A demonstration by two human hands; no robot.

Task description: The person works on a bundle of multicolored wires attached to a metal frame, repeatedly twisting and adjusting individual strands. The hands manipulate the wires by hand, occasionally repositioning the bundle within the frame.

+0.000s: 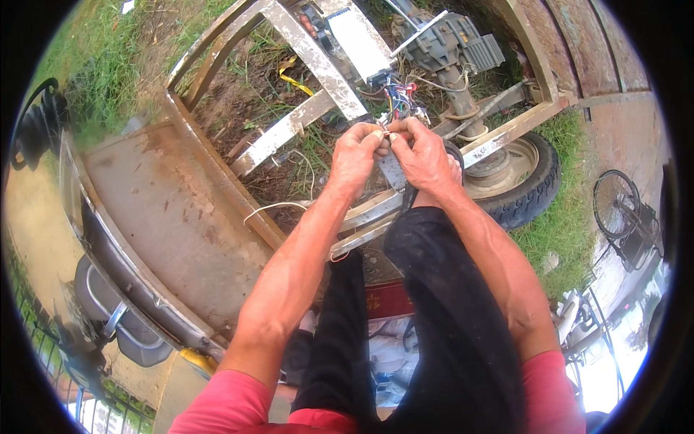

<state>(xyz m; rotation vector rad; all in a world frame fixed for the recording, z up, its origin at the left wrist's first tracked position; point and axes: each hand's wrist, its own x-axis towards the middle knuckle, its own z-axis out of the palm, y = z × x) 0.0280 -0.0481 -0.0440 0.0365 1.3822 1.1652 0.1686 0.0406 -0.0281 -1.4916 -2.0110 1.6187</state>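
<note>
Head view, left to right: a rusty sheet panel (173, 210) is filling the left side, its long metal edges bending down toward the left forearm. Next, a chipped metal frame (311, 54) is boxing in a gap over dirt (238, 101) and weeds, leaving a bit of open room left of the hands. A yellow strip (293, 79) is lying in that gap, and a pale cable (278, 205) is looping out by the forearm.

Middle: the left hand (356, 150) is pinching a thin wire (386, 133), thumb and forefinger pressed together, just on the near side of a colorful wire bundle (399, 95). A white box (359, 37) is sitting beyond it. The right hand (425, 158) is pinching the same spot, fingertips right beside the left's, while a black-trousered knee (426, 239) is crowding in underneath.

Farther right, a finned motor unit (452, 50) is hogging the far side, a wheel (531, 189) is standing in the way past the right wrist, then grass (571, 235) is opening up before a bicycle (627, 217).
</note>
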